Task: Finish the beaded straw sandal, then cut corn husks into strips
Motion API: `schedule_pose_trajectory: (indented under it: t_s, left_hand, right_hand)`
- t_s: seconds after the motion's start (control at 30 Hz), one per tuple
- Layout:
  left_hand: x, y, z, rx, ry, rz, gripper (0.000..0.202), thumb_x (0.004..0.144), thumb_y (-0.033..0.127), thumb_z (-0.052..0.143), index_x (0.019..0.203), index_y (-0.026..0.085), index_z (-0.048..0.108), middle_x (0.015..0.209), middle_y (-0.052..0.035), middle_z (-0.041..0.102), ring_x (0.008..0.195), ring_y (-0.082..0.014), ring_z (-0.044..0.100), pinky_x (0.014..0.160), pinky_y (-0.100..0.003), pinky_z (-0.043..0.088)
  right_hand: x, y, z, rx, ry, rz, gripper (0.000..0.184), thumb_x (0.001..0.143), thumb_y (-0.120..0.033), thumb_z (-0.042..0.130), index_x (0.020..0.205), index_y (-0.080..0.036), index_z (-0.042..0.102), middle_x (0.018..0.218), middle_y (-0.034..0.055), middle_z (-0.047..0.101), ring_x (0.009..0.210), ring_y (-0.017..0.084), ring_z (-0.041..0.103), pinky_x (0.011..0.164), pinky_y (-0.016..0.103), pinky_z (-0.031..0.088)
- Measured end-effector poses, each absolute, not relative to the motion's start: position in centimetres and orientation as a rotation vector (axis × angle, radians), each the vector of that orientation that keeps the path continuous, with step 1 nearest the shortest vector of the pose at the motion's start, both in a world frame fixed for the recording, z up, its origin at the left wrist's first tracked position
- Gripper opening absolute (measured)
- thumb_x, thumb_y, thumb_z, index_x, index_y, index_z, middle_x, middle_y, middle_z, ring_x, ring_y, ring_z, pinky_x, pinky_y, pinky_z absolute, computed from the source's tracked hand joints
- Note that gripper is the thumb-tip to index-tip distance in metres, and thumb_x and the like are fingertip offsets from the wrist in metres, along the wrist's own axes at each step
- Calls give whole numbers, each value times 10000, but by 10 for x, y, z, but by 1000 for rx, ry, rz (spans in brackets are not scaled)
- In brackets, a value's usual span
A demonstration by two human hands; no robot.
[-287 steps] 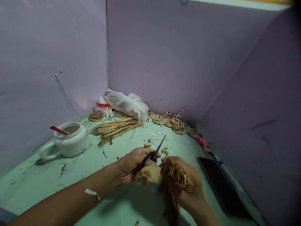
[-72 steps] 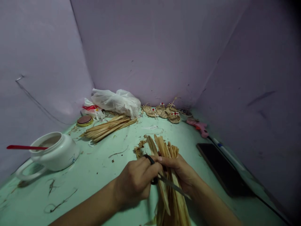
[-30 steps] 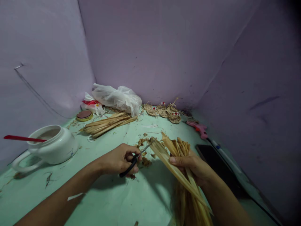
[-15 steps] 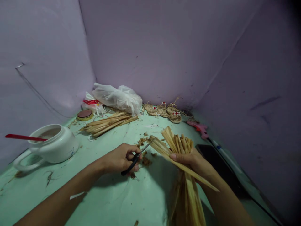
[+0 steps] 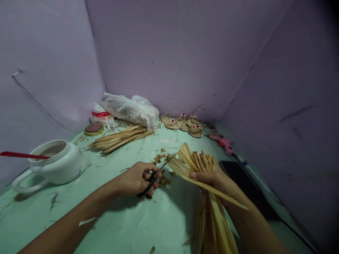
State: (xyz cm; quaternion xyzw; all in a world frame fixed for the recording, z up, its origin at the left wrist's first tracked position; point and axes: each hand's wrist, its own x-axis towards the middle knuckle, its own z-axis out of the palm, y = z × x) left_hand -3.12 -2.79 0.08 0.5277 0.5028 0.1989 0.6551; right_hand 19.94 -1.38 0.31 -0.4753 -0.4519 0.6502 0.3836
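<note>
My left hand (image 5: pixel 137 179) is closed around the black handles of a pair of scissors (image 5: pixel 151 183). The blades point up and right, reaching the cut end of a dried leaf strip (image 5: pixel 177 166). In my right hand (image 5: pixel 212 176) is a bundle of dried, straw-coloured leaf strips (image 5: pixel 215 218); my thumb presses the flat strip across the front of it. Several rolled ends stick up above my fingers, and the long ends hang toward the table's near side. Brown leaf scraps (image 5: pixel 163 180) lie beneath the scissors.
A white pot (image 5: pixel 66 164) with a red stick stands at left. Behind lie another leaf bundle (image 5: pixel 122 138), a round tin (image 5: pixel 93 129) and a plastic bag (image 5: pixel 132 109). Woven pieces with red beads (image 5: pixel 196 131), a pink glue gun (image 5: pixel 224 143) and a black flat object (image 5: pixel 246 187) are farther right.
The bundle and my right hand have shifted slightly left. The strip's end now sits closer to the scissor blades. My left hand stays nearly in place, and the view has turned a little.
</note>
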Motion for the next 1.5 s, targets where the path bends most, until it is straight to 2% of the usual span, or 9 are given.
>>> schedule_pose_trajectory:
  t_s: [0.1, 0.37, 0.47, 0.63, 0.9, 1.03, 1.13, 1.3, 1.5]
  left_hand:
    - [-32, -28, -1, 1169, 1121, 440, 391, 500, 99, 517, 886, 154, 492, 779, -47, 589, 555, -160, 604, 338, -179, 408]
    - [-31, -30, -6, 1138, 1066, 453, 396, 524, 73, 530, 910, 149, 490, 752, -57, 612, 551, -166, 620, 358, -188, 439]
    - [-31, -31, -5, 1158, 1094, 450, 379, 552, 99, 581, 917, 149, 493, 775, -62, 615, 553, -165, 622, 370, -199, 449]
    - [-31, -30, -5, 1123, 1106, 480, 364, 542, 62, 566, 892, 142, 507, 749, -58, 622, 508, -149, 608, 354, -192, 445]
    - [-31, -30, -6, 1082, 1034, 551, 317, 573, 101, 561, 882, 136, 498, 752, -82, 649, 509, -170, 626, 327, -189, 440]
    - [-31, -26, -2, 1090, 1173, 668, 301, 602, 152, 588, 881, 146, 475, 721, -69, 657, 478, -151, 605, 322, -196, 435]
    - [-35, -21, 2, 1121, 1427, 840, 297, 599, 166, 596, 873, 145, 486, 659, -52, 653, 425, -129, 565, 281, -171, 374]
    - [-36, -19, 8, 1093, 1537, 1147, 403, 555, 224, 668, 914, 142, 501, 624, -22, 631, 409, -93, 523, 284, -128, 286]
    - [-30, -23, 11, 1048, 1505, 1240, 486, 512, 319, 715, 907, 148, 490, 668, -29, 642, 433, -87, 513, 317, -138, 291]
  right_hand:
    - [200, -13, 3, -1226, -1171, 1654, 280, 476, -219, 738, 711, -135, 610, 596, -7, 577, 488, 110, 498, 466, 228, 393]
    - [200, -12, 1, -1219, -1190, 1648, 309, 490, -236, 741, 754, -142, 611, 603, -18, 576, 482, 102, 476, 448, 216, 366]
    - [199, -13, 2, -1217, -1200, 1679, 298, 497, -236, 735, 751, -142, 610, 600, -11, 580, 479, 105, 481, 450, 220, 370]
    - [197, -13, 1, -1208, -1227, 1681, 279, 497, -231, 729, 733, -144, 606, 640, -3, 594, 527, 118, 515, 493, 228, 394]
    - [198, -12, 2, -1258, -1236, 1624, 269, 486, -250, 725, 710, -145, 619, 607, -5, 597, 501, 126, 507, 480, 241, 392]
    - [194, -13, 11, -1396, -1270, 1395, 272, 461, -241, 736, 690, -142, 628, 617, 7, 618, 567, 166, 551, 552, 272, 434]
    - [193, -15, 14, -1486, -1293, 1211, 268, 471, -234, 746, 696, -138, 638, 642, 16, 635, 613, 181, 569, 579, 274, 447]
    - [196, -15, 7, -1232, -1192, 1493, 313, 526, -274, 752, 790, -144, 644, 685, 5, 647, 587, 153, 584, 527, 240, 460]
    - [196, -18, 4, -1224, -878, 1654, 289, 482, -221, 781, 728, -122, 667, 581, 15, 650, 473, 124, 583, 433, 192, 461]
